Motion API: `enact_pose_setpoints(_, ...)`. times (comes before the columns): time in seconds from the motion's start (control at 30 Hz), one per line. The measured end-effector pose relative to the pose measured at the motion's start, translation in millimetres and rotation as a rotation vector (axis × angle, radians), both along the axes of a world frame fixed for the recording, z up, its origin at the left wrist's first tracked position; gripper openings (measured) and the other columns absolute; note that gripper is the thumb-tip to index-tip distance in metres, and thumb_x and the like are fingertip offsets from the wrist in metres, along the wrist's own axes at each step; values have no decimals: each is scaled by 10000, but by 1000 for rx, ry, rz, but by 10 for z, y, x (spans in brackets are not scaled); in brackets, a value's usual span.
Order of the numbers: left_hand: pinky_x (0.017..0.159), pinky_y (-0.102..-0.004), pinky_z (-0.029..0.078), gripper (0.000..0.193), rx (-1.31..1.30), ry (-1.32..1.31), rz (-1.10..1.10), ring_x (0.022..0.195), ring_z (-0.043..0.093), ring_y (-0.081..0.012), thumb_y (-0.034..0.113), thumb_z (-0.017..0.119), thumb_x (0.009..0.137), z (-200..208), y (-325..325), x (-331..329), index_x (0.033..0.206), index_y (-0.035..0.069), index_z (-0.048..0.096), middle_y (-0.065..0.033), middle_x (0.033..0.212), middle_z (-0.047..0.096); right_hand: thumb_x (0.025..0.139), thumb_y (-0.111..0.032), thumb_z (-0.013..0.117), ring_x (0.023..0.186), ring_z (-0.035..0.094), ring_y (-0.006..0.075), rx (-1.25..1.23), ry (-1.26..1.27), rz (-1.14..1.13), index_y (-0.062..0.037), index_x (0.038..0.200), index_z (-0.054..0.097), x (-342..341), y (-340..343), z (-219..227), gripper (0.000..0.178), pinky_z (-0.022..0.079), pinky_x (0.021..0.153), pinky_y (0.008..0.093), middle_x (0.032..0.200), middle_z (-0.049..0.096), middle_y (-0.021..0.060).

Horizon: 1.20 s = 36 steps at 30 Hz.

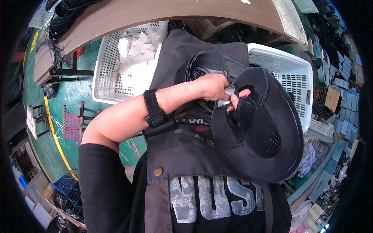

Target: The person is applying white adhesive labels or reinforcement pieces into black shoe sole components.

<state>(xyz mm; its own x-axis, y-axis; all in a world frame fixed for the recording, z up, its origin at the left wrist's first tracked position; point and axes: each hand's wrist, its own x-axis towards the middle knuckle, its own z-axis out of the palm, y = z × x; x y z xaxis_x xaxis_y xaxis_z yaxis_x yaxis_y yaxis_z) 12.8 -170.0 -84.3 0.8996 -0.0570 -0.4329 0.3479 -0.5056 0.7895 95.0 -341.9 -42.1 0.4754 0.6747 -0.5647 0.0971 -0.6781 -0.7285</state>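
Observation:
A large black shoe upper (268, 116), with a perforated patch, is in front of my chest. Through its opening show the fingers of my right hand (241, 96), curled on its edge; the rest of that hand and its forearm are hidden behind the upper. My left hand (213, 86) reaches across from the left, a black strap on its wrist. Its fingers pinch a small whitish piece (226, 94) at the upper's edge, touching or nearly touching my right fingers. Beneath my left hand, a bundle of black shoe uppers (208, 60) lies on my dark apron (171, 58).
A white basket (100, 83) with white paper scraps stands at left, another white basket (307, 73) at right. A brown table (175, 9) crosses ahead, with black pieces (64, 19) at its left end. Many boxes (345, 105) are piled at far right.

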Motion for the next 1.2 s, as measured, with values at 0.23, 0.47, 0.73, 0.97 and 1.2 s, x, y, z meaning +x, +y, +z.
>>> enact_pose_setpoints(0.23, 827, -416, 499, 471, -157, 145, -41, 936, 643, -360, 358, 659, 763, 46, 26, -12, 1008, -44, 637, -243, 954, 653, 917, -134, 589, 795, 637, 137, 254, 109, -129, -17, 1027, 604, 25, -43, -354, 161, 489, 736, 267, 879, 667, 75)
enact_pose_setpoints(0.47, 831, -422, 502, 425, 183, 5, -82, 941, 642, -369, 319, 651, 738, 83, -42, 11, 924, -63, 645, -269, 950, 651, 912, -130, 595, 811, 636, 139, 209, 93, -100, -14, 1046, 599, 38, -41, -187, 177, 491, 743, 266, 901, 664, 78)
enact_pose_setpoints(0.73, 686, -385, 517, 353, -153, 89, 9, 739, 661, -318, 266, 685, 717, -29, 238, -33, 880, -45, 653, -231, 834, 660, 905, -127, 602, 829, 636, 143, 334, 123, -155, -11, 1067, 595, 84, -14, -303, 199, 492, 750, 265, 927, 661, 81)
enact_pose_setpoints(0.97, 616, -338, 504, 250, -19, 73, -273, 711, 646, -234, 180, 661, 745, 247, 180, 6, 880, -30, 649, -147, 733, 651, 900, -123, 609, 845, 635, 146, 432, 157, -210, -8, 1085, 591, 131, -77, -316, 219, 494, 756, 264, 948, 658, 83)
enact_pose_setpoints(1.2, 695, -271, 509, 344, -228, -281, 2, 778, 613, -137, 149, 638, 844, 436, 613, -135, 1174, 61, 596, -42, 846, 623, 894, -120, 615, 861, 635, 149, 535, 99, -282, -5, 1103, 587, 256, -88, -316, 240, 495, 762, 263, 970, 654, 86)
